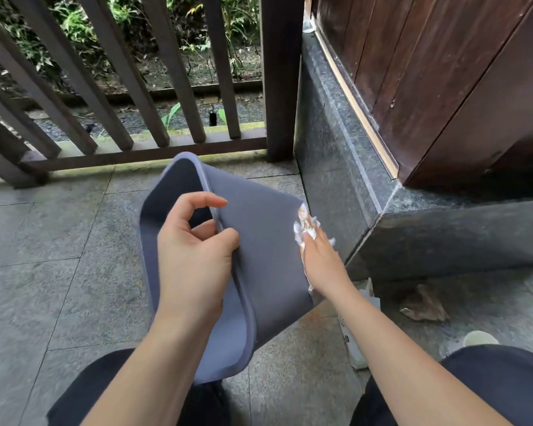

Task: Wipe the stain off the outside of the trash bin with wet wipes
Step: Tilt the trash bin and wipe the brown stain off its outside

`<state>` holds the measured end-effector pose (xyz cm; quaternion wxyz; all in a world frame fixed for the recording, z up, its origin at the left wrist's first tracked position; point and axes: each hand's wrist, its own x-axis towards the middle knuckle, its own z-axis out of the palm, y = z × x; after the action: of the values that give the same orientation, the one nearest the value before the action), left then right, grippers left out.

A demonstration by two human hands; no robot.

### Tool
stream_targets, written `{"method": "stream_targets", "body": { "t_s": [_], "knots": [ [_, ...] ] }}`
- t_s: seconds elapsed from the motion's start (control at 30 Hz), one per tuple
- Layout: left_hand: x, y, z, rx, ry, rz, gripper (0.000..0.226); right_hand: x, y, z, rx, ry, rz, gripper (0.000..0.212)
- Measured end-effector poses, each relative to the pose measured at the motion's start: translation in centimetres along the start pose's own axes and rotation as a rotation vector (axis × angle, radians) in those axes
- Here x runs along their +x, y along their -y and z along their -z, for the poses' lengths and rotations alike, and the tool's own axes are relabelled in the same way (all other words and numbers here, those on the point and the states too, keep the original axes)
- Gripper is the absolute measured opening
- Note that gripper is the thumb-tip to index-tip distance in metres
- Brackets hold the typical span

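The grey-blue trash bin (pixel 259 241), tilted between both hands with nothing visible inside, is gripped at its rim by the left hand (pixel 194 250), while the right hand (pixel 320 262) presses a crumpled, brown-soiled wet wipe (pixel 305 226) flat-fingered against its outer wall.

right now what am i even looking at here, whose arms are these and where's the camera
There is one picture, from a camera worn on a person's head, looking down at their own arms and knees. No machine is involved.

The left hand grips the rim of a grey bin, which is tipped over with its opening facing away to the left. The right hand presses a crumpled white wipe against the bin's outer side; the wipe shows brownish marks.

On the stone floor to the right lie a small carton, a crumpled brown wrapper and a pale cup. Ahead is a wooden railing.
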<state>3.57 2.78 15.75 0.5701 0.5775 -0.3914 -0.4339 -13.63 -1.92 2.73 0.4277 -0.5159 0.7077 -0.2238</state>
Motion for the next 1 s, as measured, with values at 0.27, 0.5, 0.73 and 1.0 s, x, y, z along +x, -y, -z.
{"method": "stream_targets", "body": {
  "t_s": [0.27, 0.5, 0.73, 1.0],
  "knots": [
    [0.8, 0.2, -0.1, 0.020, -0.071, 0.025, 0.046, -8.0, 3.4, -2.7, 0.088, -0.081, 0.478, 0.058],
    [0.6, -0.6, -0.6, -0.005, -0.092, 0.002, 0.040, -10.6, 4.8, -2.8, 0.069, -0.278, 0.907, 0.052],
    [-0.3, -2.4, -0.2, -0.009, -0.017, -0.048, 0.043, -7.7, 5.6, -1.6, 0.085, -0.136, 0.637, 0.063],
    [-1.2, -2.8, 0.1, -0.008, 0.013, -0.046, 0.046, -3.4, 3.7, -0.1, 0.087, -0.139, 0.280, 0.057]
  ]
}}
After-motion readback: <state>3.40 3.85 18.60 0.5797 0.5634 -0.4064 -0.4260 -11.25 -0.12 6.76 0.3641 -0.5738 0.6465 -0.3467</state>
